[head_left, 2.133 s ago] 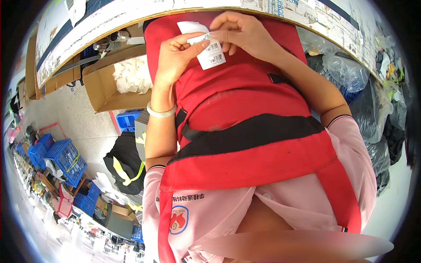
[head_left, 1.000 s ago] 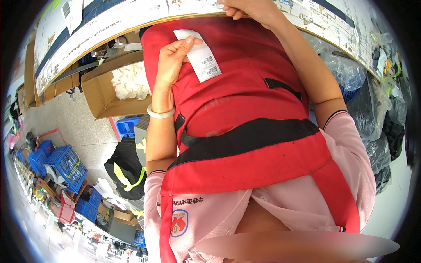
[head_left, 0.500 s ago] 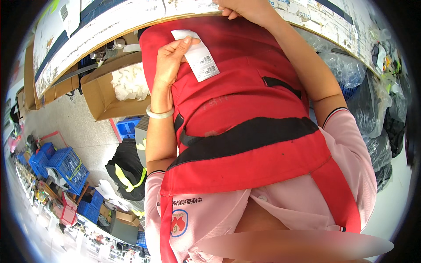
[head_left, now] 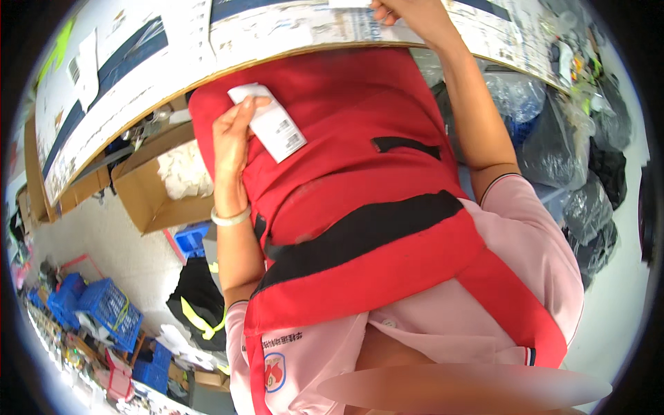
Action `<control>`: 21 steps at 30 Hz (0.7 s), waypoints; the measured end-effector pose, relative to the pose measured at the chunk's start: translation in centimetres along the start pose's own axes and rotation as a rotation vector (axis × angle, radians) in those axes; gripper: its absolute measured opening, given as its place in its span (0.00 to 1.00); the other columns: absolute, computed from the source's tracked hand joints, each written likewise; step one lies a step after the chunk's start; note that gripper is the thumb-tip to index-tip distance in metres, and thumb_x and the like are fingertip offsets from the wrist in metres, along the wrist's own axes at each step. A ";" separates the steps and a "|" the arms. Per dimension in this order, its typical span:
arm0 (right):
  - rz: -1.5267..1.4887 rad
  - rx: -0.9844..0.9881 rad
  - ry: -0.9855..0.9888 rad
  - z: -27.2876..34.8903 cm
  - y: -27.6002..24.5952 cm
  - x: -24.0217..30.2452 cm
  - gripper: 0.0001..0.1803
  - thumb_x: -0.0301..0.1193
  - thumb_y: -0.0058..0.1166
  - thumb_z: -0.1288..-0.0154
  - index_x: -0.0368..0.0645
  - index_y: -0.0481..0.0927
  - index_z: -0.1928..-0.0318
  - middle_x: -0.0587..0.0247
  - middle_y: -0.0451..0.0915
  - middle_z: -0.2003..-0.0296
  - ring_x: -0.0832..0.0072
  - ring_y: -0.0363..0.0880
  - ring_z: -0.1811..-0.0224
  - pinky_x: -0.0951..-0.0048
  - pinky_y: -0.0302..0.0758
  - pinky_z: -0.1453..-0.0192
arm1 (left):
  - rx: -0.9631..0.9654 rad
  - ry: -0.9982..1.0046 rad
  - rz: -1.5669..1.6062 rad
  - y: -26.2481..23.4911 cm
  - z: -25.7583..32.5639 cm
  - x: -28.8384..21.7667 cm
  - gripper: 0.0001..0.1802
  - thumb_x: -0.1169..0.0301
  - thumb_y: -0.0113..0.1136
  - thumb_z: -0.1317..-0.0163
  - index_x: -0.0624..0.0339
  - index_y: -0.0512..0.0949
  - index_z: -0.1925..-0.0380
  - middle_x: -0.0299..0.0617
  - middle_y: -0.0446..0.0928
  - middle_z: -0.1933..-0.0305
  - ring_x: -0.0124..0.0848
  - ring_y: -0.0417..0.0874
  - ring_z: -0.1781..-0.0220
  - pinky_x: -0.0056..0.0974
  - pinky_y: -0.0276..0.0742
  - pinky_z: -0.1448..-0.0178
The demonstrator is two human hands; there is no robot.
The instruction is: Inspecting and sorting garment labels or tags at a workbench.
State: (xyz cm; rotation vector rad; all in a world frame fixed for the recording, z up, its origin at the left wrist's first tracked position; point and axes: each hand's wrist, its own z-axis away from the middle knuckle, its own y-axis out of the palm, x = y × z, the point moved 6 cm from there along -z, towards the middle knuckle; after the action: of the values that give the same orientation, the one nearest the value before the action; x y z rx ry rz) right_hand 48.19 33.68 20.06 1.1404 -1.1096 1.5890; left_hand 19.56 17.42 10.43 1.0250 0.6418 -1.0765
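Observation:
My left hand (head_left: 234,131) holds a folded white paper label strip (head_left: 279,130) pinched between thumb and fingers. The strip carries printed barcodes and lies over the red apron (head_left: 332,124) on my lap. At the upper edge of the picture, my right hand (head_left: 418,17) is over the worktable (head_left: 277,31) with its fingers curled in. A white slip (head_left: 349,3) shows right beside those fingertips, cut off by the frame. Whether the fingers grip it cannot be made out.
Left of my lap, a cardboard box (head_left: 142,200) contains crumpled off-white paper scraps (head_left: 183,171). Blue plastic crates (head_left: 111,311) stand on the floor at the left, near a black bag (head_left: 197,297) with a yellow-green strip. Filled plastic bags (head_left: 557,145) are piled at the right.
The view has shifted, so more of the worktable shows. My left hand still holds the label strip, now farther left in the picture. My right hand has moved rightward along the table.

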 end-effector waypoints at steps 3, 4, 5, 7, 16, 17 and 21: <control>0.279 -0.193 -0.047 -1.5 -6.7 -2.1 0.08 0.31 0.56 0.37 0.38 0.78 0.65 0.65 0.78 0.78 0.78 0.76 0.78 0.76 0.72 0.75 | 0.029 -0.004 -0.017 -0.3 0.2 0.0 0.18 0.63 0.53 0.31 0.70 0.81 0.58 0.43 0.82 0.65 0.26 0.82 0.66 0.28 0.78 0.60; 0.282 -0.200 -0.048 -1.7 -7.5 -3.2 0.08 0.31 0.56 0.37 0.38 0.78 0.65 0.65 0.78 0.78 0.78 0.76 0.78 0.76 0.72 0.75 | 0.036 0.003 0.009 -0.1 0.4 -0.4 0.18 0.62 0.53 0.31 0.70 0.80 0.57 0.43 0.82 0.63 0.26 0.82 0.65 0.28 0.78 0.59; 0.582 -0.283 -0.068 -1.7 -8.5 -4.0 0.10 0.32 0.58 0.40 0.38 0.78 0.65 0.63 0.78 0.78 0.75 0.76 0.78 0.73 0.73 0.74 | 0.042 0.009 0.035 0.1 0.5 -0.5 0.19 0.62 0.53 0.31 0.70 0.80 0.57 0.44 0.82 0.62 0.26 0.82 0.64 0.28 0.78 0.58; 0.868 -0.344 -0.090 -1.4 -7.3 -3.0 0.12 0.34 0.61 0.43 0.38 0.77 0.64 0.62 0.77 0.78 0.73 0.77 0.77 0.69 0.73 0.72 | 0.088 0.023 0.056 0.4 0.9 -1.0 0.17 0.66 0.54 0.32 0.70 0.78 0.52 0.44 0.82 0.60 0.27 0.82 0.61 0.29 0.78 0.55; 0.305 0.509 -0.084 5.9 10.7 -1.2 0.13 0.40 0.55 0.35 0.43 0.83 0.64 0.72 0.78 0.74 0.85 0.73 0.74 0.82 0.70 0.71 | 0.029 0.047 -0.092 0.2 1.6 -1.1 0.13 0.78 0.62 0.41 0.64 0.81 0.55 0.31 0.74 0.79 0.18 0.71 0.81 0.24 0.69 0.76; 0.325 0.610 0.103 7.0 12.9 -2.5 0.13 0.40 0.56 0.36 0.42 0.83 0.63 0.71 0.77 0.74 0.85 0.72 0.76 0.81 0.70 0.72 | 0.021 0.047 -0.096 0.3 1.4 -1.1 0.13 0.78 0.62 0.41 0.64 0.81 0.55 0.31 0.74 0.79 0.18 0.71 0.81 0.24 0.69 0.76; 0.208 0.754 0.131 7.9 15.7 -4.5 0.18 0.42 0.59 0.38 0.37 0.82 0.65 0.66 0.77 0.80 0.81 0.73 0.80 0.79 0.70 0.74 | 0.052 0.062 0.001 1.3 1.2 -1.3 0.11 0.74 0.59 0.37 0.65 0.81 0.55 0.38 0.81 0.68 0.20 0.76 0.76 0.24 0.72 0.71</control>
State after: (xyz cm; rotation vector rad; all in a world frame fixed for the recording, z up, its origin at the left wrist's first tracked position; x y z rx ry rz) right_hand 35.71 21.78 14.48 1.3873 -0.5472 2.3117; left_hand 20.24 17.05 12.50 1.1068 0.6658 -1.0690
